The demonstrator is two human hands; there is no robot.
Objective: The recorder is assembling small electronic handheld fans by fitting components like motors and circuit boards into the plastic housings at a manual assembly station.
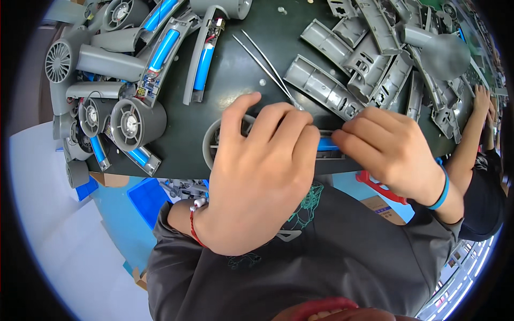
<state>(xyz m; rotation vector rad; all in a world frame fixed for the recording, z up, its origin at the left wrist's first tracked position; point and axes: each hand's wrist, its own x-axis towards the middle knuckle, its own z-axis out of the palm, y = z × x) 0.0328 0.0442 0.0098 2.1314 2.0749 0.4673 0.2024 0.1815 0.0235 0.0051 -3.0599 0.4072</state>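
Observation:
Below the tweezers, my left hand (262, 176) lies over a grey handheld fan housing (208, 143), fingers curled round it and most of it hidden. The housing's round fan head peeks out left of that hand. A blue cylindrical battery (326, 144) shows in the open handle between my hands. My right hand (388, 147) is closed, with thumb and fingertips pinched at the right end of the battery; the exact contact is hidden. Metal tweezers (266, 65) lie on the dark green table (230, 80), their joined end close to my left fingers.
Several grey fan bodies with blue batteries and circuit boards (150, 85) are piled at the left. Empty grey handle shells (321, 80) heap up at the right. A blue bin (150, 200) sits below the table edge. Another person's arm (468, 134) reaches in at far right.

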